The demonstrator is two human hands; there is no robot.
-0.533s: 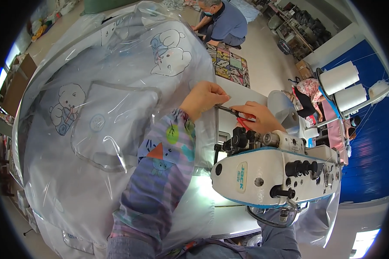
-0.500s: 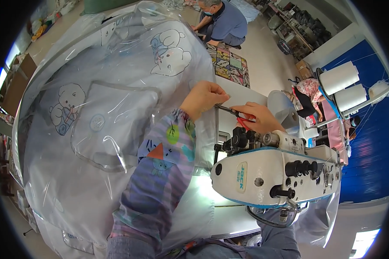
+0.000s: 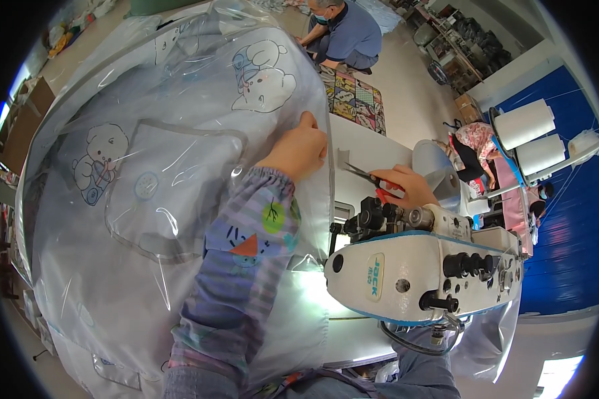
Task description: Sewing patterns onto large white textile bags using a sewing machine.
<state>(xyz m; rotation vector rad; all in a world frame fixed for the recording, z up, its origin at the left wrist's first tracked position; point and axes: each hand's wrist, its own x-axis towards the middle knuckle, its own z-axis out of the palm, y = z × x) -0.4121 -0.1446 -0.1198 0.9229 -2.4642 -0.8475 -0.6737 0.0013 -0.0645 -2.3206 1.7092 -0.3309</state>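
Observation:
My left hand (image 3: 298,149) is closed over the right part of a clear plastic cover (image 3: 180,213) printed with cartoon animals. Its curled fingers hide whatever they may hold. In my right hand (image 3: 411,187) is a pair of scissors (image 3: 361,172) with red handles. The blades point left and are slightly parted, above the pale table and short of the cover's edge. Just nearer than my right hand stands the white sewing machine head (image 3: 406,274), its lamp lighting the cover below.
White thread cones (image 3: 524,126) stand on a rack at the right. A large pale roll (image 3: 442,179) lies beyond my right hand. One person (image 3: 353,33) crouches on the floor ahead, by a patterned mat (image 3: 356,100). Another person (image 3: 476,143) bends at the right.
My left hand has moved left and slightly away from me, off the scissors' tips onto the cover. The scissors have shifted a little right, and their blades have parted.

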